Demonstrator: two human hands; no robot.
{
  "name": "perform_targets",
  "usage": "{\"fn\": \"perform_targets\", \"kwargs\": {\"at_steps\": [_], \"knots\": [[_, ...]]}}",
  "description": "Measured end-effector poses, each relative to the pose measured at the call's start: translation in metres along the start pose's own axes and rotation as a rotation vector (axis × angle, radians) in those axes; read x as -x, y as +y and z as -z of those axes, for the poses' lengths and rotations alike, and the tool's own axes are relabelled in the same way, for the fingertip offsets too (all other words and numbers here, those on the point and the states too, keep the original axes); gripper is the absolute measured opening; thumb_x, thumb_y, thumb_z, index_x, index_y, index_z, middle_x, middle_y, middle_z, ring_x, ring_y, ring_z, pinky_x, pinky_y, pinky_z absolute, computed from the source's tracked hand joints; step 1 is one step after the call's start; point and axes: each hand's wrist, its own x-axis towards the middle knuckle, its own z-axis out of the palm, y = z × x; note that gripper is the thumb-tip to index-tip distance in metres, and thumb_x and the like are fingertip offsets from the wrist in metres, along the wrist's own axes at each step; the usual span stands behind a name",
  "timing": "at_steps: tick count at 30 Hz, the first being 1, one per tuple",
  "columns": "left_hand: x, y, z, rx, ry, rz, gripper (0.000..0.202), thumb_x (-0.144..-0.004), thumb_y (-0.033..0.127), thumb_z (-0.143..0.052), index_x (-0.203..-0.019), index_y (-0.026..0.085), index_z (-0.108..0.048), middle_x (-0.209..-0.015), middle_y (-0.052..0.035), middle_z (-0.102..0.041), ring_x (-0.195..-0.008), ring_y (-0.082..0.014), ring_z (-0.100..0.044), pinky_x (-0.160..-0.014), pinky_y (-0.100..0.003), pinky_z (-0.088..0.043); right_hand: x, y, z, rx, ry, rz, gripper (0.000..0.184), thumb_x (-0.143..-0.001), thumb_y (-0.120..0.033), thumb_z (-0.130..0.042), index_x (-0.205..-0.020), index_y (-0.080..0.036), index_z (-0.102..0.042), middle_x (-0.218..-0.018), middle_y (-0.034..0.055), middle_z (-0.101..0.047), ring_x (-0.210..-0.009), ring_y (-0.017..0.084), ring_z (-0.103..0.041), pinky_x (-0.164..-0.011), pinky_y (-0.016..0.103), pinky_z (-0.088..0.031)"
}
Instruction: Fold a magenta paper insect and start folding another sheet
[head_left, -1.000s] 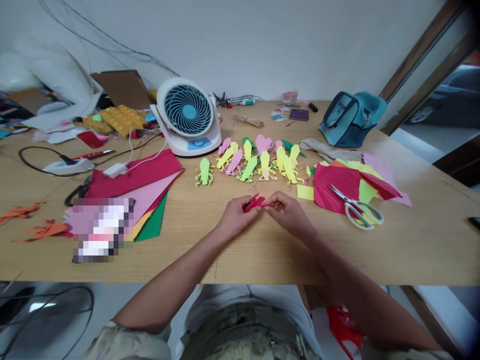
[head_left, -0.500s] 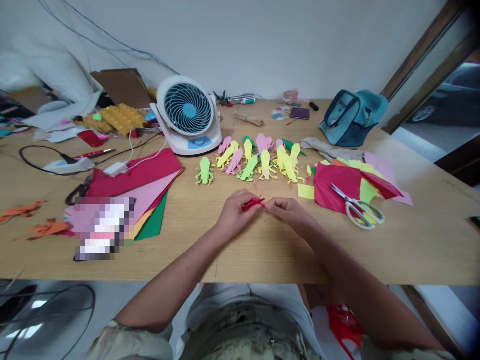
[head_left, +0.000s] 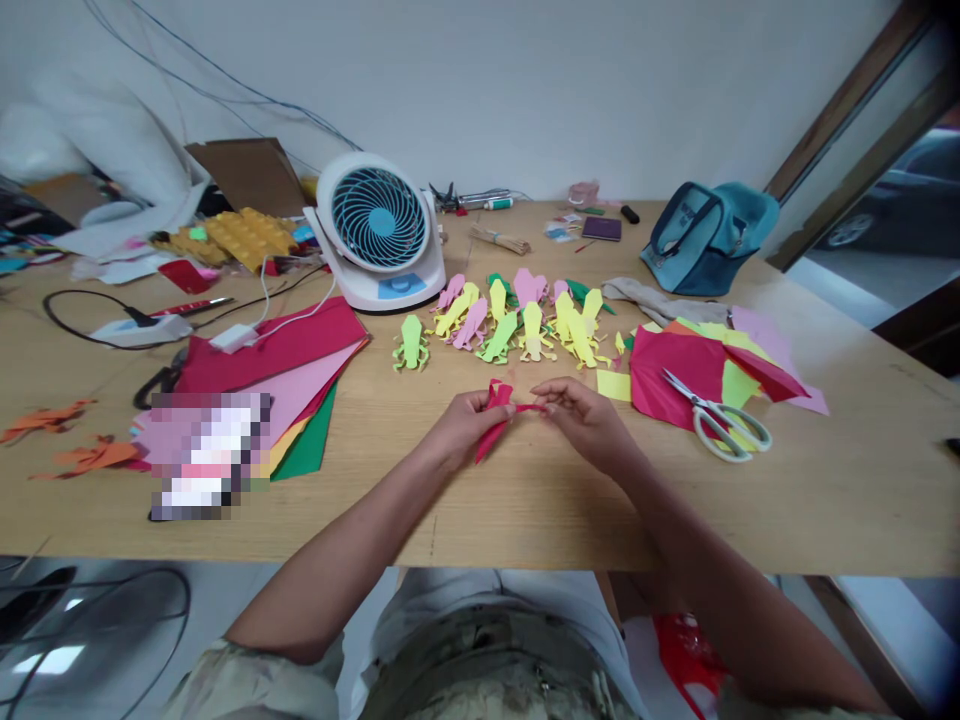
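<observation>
A: Item in hand?
B: One folded red paper piece (head_left: 491,441), above the front-middle of the table (head_left: 360,520); whether it touches the wood, cannot tell. Left hand (head_left: 463,428): fingers clamped on the body. Right hand (head_left: 591,420): fingers pinched together on the end of its narrow strip (head_left: 527,407).
A: Step?
B: Shaping that strip, by my judgement. The next move seems to call for a firm left hold and a light right pinch, the strip looking thin and apt to tear.
A: Nearby?
B: Folded paper figures (head_left: 532,330), pink, yellow and green, grouped beyond the hands. White-handled scissors (head_left: 702,404), lying on coloured sheets (head_left: 667,358) to the right.
A: Containers?
B: One blue bag (head_left: 701,250), standing back right, contents hidden. One red plastic item (head_left: 675,655), likely a bag, below table level; contents, cannot tell.
</observation>
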Motion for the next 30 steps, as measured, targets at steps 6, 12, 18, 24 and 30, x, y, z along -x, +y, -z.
{"fn": "perform_targets", "kwargs": {"at_steps": [6, 12, 18, 24, 30], "knots": [[0.004, 0.007, -0.002, 0.118, -0.085, 0.111, 0.052, -0.045, 0.052, -0.092, -0.067, 0.014, -0.065, -0.056, 0.0045, -0.053, -0.05, -0.0053, -0.038, -0.051, -0.021, -0.025, 0.002, -0.007, -0.003, 0.237, 0.005, 0.319, 0.008, -0.093, -0.022, -0.061, -0.095, -0.023, -0.069, -0.09, 0.006, -0.067, -0.084, 0.019, -0.064, -0.075, 0.033, -0.051], [0.006, 0.007, -0.003, 0.06, -0.136, 0.091, 0.051, -0.048, 0.052, -0.091, -0.074, 0.014, -0.07, -0.063, 0.002, -0.061, -0.056, -0.0073, -0.045, -0.056, -0.022, -0.029, 0.001, -0.008, 0.003, 0.242, -0.085, 0.324, 0.013, -0.096, -0.025, -0.057, -0.093, -0.022, -0.069, -0.086, 0.0061, -0.067, -0.081, 0.018, -0.064, -0.074, 0.032, -0.05], [0.004, 0.004, -0.001, -0.1, -0.148, 0.052, 0.04, -0.057, 0.047, -0.083, -0.07, 0.013, -0.066, -0.062, 0.0036, -0.056, -0.06, -0.0085, -0.044, -0.06, -0.021, -0.029, 0.0, -0.004, 0.006, 0.212, -0.17, 0.208, 0.017, -0.095, -0.032, -0.059, -0.088, -0.022, -0.071, -0.084, 0.0058, -0.069, -0.078, 0.018, -0.065, -0.073, 0.032, -0.049], [0.002, -0.006, -0.001, -0.293, -0.107, -0.104, 0.037, -0.07, 0.047, -0.073, -0.065, 0.016, -0.056, -0.06, 0.0056, -0.04, -0.058, -0.008, -0.032, -0.056, -0.023, -0.021, 0.002, -0.003, -0.001, 0.239, -0.094, 0.127, 0.012, -0.09, -0.028, -0.061, -0.085, -0.021, -0.069, -0.082, 0.0052, -0.069, -0.075, 0.017, -0.064, -0.068, 0.03, -0.047], [0.003, -0.008, -0.002, -0.431, -0.078, -0.239, 0.037, -0.076, 0.046, -0.067, -0.062, 0.018, -0.049, -0.06, 0.0053, -0.036, -0.059, -0.0092, -0.031, -0.057, -0.025, -0.024, 0.003, 0.004, -0.01, 0.108, 0.026, -0.143, 0.011, -0.084, -0.033, -0.064, -0.086, -0.022, -0.063, -0.074, 0.0006, -0.067, -0.066, 0.015, -0.06, -0.062, 0.028, -0.046]]}}
